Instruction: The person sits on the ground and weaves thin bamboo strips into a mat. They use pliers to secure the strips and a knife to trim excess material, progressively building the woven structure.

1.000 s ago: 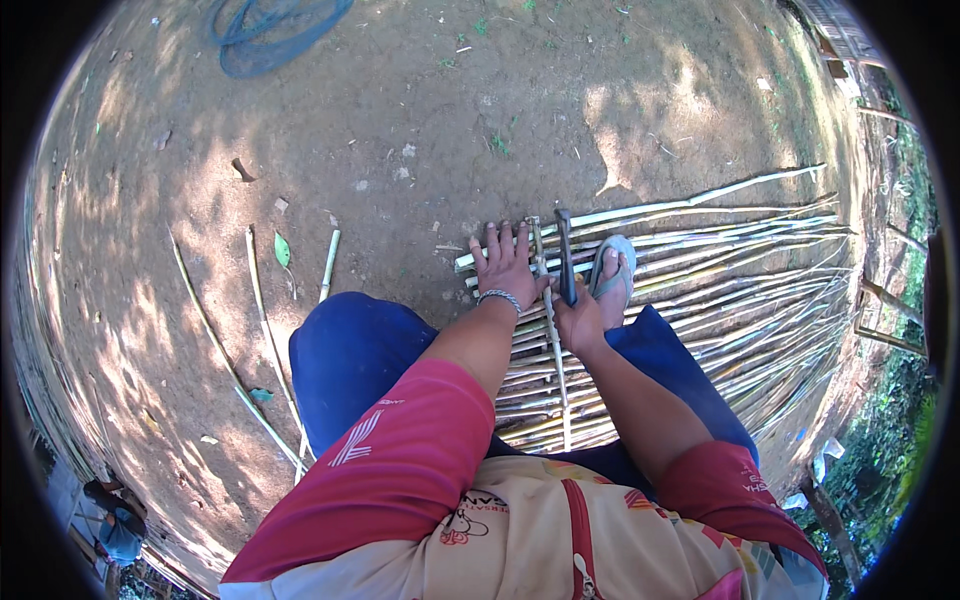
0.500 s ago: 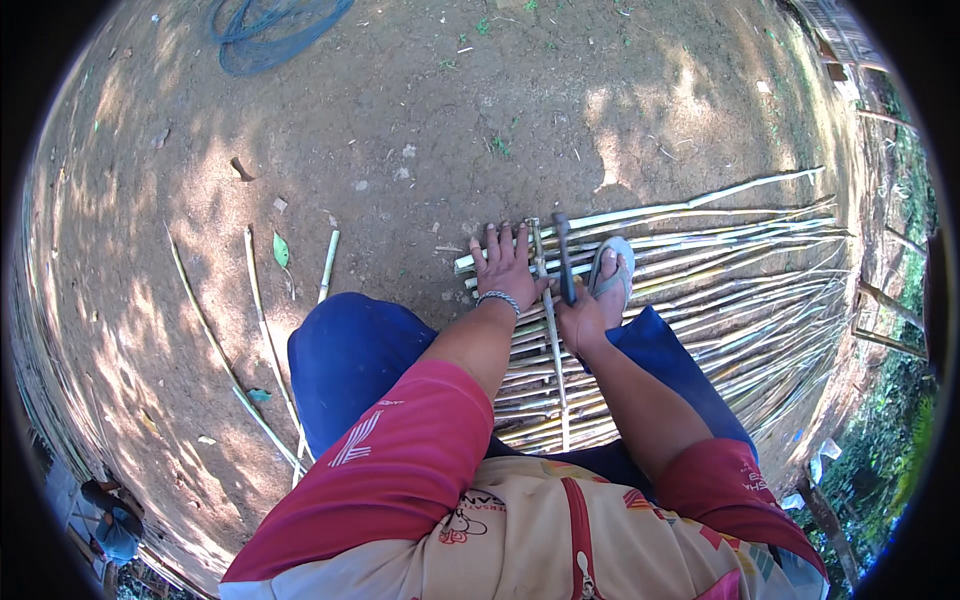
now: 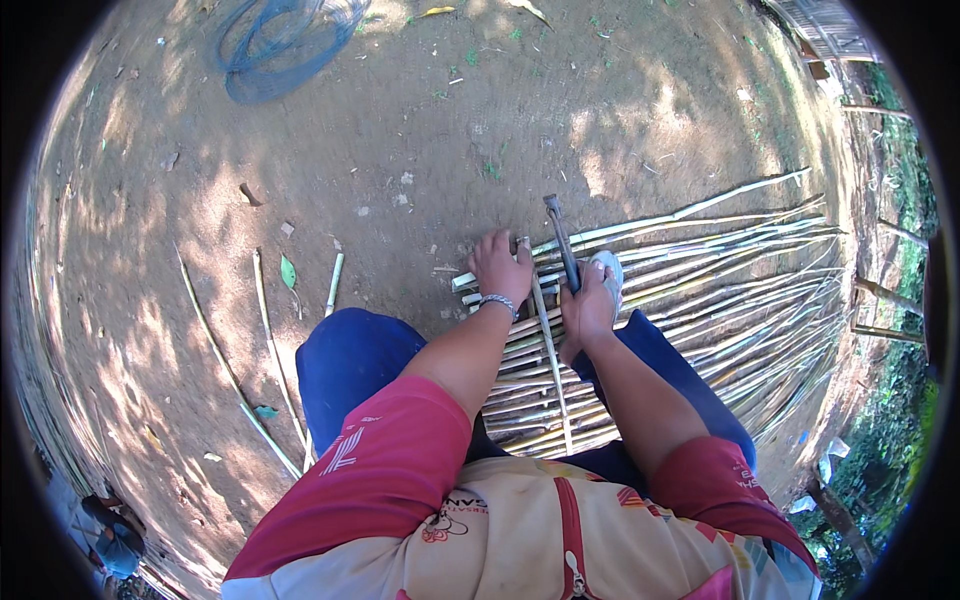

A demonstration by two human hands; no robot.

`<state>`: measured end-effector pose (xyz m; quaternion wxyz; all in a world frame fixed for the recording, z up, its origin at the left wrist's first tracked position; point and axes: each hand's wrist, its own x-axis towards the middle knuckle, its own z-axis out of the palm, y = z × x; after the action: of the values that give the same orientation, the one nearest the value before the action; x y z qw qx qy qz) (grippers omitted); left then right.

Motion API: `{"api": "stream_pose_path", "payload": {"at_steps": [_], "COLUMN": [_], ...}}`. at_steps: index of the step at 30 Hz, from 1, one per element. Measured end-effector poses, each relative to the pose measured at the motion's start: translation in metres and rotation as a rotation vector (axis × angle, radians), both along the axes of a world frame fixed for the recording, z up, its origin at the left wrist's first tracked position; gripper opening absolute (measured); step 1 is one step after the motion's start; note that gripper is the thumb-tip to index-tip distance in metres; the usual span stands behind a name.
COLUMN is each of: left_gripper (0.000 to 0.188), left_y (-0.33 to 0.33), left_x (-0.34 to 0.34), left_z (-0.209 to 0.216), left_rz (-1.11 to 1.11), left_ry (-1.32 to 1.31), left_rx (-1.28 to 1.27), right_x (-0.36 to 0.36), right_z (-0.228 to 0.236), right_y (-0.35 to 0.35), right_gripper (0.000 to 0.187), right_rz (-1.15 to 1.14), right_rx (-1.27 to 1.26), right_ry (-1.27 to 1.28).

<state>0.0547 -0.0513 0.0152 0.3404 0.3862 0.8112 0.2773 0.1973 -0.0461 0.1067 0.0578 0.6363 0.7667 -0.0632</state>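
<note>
My right hand grips a hammer, its head pointing away from me and to the left. Beneath it lies a row of thin cut poles, side by side and fanning out to the right. A crosswise stick rests over their near-left ends. My left hand, with a braided bracelet on its wrist, is at the far end of this stick. Its fingers are bent and drawn together around the stick's tip; whatever they pinch is too small to name. My sandaled foot stands on the poles beside my right hand.
Several loose poles lie on the dirt to my left. A coil of bluish mesh or wire lies far left. More long poles line the left edge, near another person. Greenery and a wooden rail are at the right.
My left hand's fingers, spread flat before, are now curled in by the crosswise stick's far end. The hammer has tilted, its head moving slightly left and away from me.
</note>
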Motion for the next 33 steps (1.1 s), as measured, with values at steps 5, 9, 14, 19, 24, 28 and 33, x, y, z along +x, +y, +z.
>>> {"api": "stream_pose_path", "payload": {"at_steps": [5, 9, 14, 19, 24, 28, 33], "left_gripper": [0.055, 0.049, 0.02, 0.016, 0.019, 0.021, 0.03], "left_y": [0.064, 0.078, 0.078, 0.083, 0.096, 0.107, 0.106], "left_x": [-0.043, -0.054, -0.037, -0.048, -0.066, -0.074, -0.089], "left_z": [0.023, 0.121, 0.148, 0.155, 0.196, 0.223, 0.242], "left_rz": [0.343, 0.134, 0.232, 0.018, -0.164, -0.177, -0.161], "left_ry": [-1.161, -1.285, -1.113, -0.812, -0.794, -0.793, -0.37], "left_rx": [0.254, 0.16, 0.186, 0.351, 0.587, 0.602, 0.579], "right_x": [-0.01, -0.006, -0.028, -0.027, -0.027, -0.011, -0.032], "right_z": [0.025, 0.059, 0.114, 0.162, 0.213, 0.203, 0.209], "right_y": [0.046, 0.087, 0.114, 0.129, 0.134, 0.14, 0.137], "right_gripper": [0.056, 0.062, 0.056, 0.046, 0.048, 0.038, 0.028], "right_rz": [0.03, 0.177, 0.314, 0.209, 0.174, 0.022, -0.137], "right_rx": [-0.081, 0.039, 0.079, -0.204, -0.489, -0.809, -1.156], "right_ry": [0.291, 0.088, 0.016, 0.081, 0.333, 1.017, 1.388]}}
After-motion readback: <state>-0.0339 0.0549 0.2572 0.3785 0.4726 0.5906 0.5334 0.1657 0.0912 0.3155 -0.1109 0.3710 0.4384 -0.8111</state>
